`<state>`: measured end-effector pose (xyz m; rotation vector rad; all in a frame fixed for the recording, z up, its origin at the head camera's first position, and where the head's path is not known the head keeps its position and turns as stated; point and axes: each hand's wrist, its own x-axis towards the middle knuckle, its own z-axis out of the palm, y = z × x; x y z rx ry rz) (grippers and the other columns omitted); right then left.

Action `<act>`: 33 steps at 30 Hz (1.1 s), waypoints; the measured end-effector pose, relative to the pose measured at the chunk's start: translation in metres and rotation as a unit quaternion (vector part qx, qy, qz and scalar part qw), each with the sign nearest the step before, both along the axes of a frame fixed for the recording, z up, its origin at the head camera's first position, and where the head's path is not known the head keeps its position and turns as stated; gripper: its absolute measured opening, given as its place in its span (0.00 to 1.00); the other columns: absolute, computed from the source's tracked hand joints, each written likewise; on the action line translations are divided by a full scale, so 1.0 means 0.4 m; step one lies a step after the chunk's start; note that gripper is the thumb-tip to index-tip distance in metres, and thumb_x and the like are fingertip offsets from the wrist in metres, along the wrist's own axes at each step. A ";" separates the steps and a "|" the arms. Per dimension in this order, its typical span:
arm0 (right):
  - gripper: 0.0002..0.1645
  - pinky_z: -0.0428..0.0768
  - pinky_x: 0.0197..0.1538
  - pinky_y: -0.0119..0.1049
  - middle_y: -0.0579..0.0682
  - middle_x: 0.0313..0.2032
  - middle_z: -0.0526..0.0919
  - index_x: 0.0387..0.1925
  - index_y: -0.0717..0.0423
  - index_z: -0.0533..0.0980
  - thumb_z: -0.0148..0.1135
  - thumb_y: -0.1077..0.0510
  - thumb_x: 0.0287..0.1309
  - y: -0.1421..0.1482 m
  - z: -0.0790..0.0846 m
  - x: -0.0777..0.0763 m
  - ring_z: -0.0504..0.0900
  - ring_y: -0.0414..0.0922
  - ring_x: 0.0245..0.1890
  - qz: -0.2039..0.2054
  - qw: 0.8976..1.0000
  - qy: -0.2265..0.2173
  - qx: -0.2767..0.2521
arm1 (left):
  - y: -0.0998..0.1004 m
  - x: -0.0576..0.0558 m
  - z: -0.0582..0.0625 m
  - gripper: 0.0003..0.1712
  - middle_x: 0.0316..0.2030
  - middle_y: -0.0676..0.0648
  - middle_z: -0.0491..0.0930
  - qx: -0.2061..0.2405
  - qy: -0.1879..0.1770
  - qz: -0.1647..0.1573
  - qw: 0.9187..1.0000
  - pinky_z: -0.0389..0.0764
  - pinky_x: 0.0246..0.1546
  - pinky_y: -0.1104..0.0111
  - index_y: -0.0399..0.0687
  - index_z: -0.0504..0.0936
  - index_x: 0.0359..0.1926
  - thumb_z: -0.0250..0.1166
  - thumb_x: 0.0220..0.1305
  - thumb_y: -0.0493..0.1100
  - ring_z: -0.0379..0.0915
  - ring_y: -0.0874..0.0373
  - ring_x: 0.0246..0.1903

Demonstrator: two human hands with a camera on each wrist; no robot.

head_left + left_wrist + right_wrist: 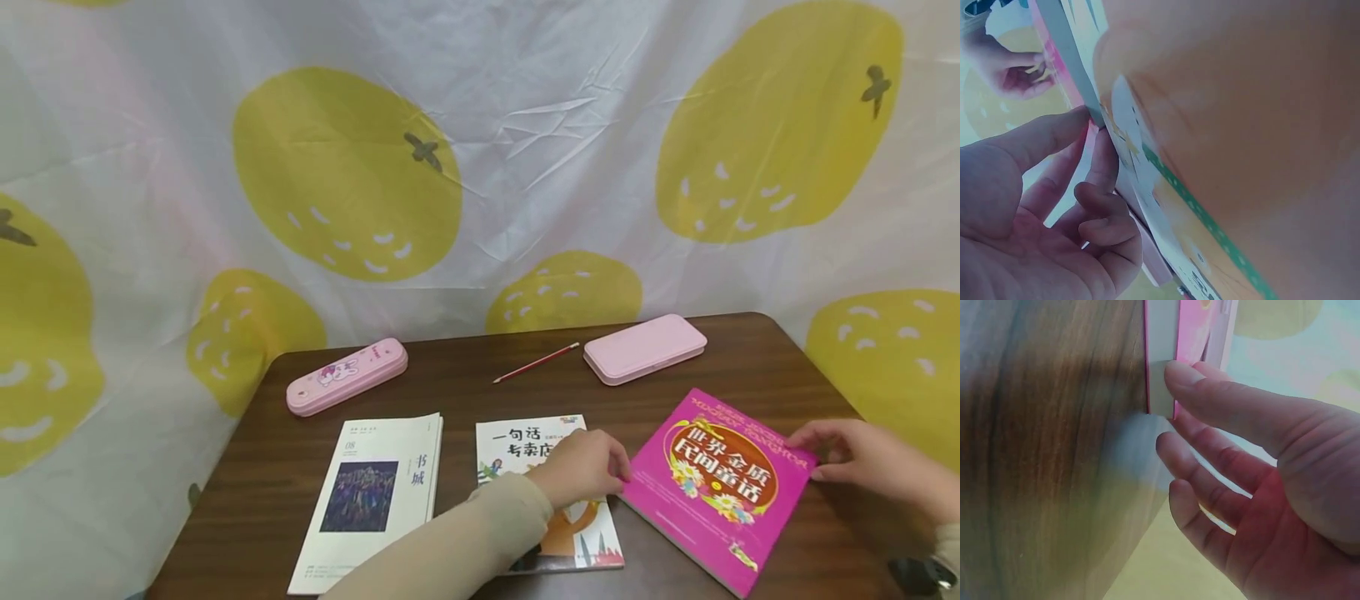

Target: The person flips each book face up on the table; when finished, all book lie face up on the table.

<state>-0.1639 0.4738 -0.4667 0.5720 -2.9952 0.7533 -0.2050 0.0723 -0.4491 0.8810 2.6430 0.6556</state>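
Observation:
A bright pink book lies turned at an angle on the right of the table, with a picture of flowers on its cover. My left hand reaches over a white illustrated book and pinches the pink book's left corner. In the left wrist view, thumb and fingertips meet at its pale page edge. At the opposite corner, my right hand grips the pink book. The right wrist view has its thumb on the page block, with the other fingers partly behind.
A cream book lies at the left of the brown table. Behind the books are a pink rabbit pencil case, a red pencil and a plain pink case. A fruit-patterned curtain hangs at the back.

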 end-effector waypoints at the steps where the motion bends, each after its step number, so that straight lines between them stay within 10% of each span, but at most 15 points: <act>1: 0.19 0.77 0.31 0.29 0.41 0.34 0.87 0.41 0.58 0.83 0.81 0.62 0.45 -0.002 0.003 -0.005 0.75 0.25 0.29 -0.008 1.000 -0.009 0.006 | -0.001 0.003 0.000 0.05 0.20 0.62 0.76 0.004 -0.007 0.000 1.000 0.70 0.28 0.77 0.59 0.89 0.35 0.76 0.58 0.43 0.71 0.70 0.23; 14: 0.19 0.74 0.30 0.30 0.46 0.36 0.87 0.42 0.55 0.85 0.81 0.62 0.46 -0.034 0.019 -0.063 0.69 0.29 0.25 -0.035 0.999 -0.012 0.033 | 0.001 0.047 -0.004 0.14 0.20 0.64 0.82 0.019 -0.078 -0.005 0.997 0.73 0.29 0.79 0.61 0.90 0.39 0.81 0.50 0.41 0.75 0.75 0.22; 33: 0.19 0.75 0.35 0.31 0.49 0.40 0.87 0.48 0.54 0.85 0.76 0.63 0.53 -0.075 0.031 -0.144 0.73 0.34 0.31 -0.045 0.998 -0.047 0.022 | 0.045 0.146 -0.023 0.19 0.16 0.74 0.78 0.021 -0.023 0.006 0.999 0.67 0.27 0.83 0.72 0.87 0.38 0.84 0.44 0.53 0.68 0.81 0.17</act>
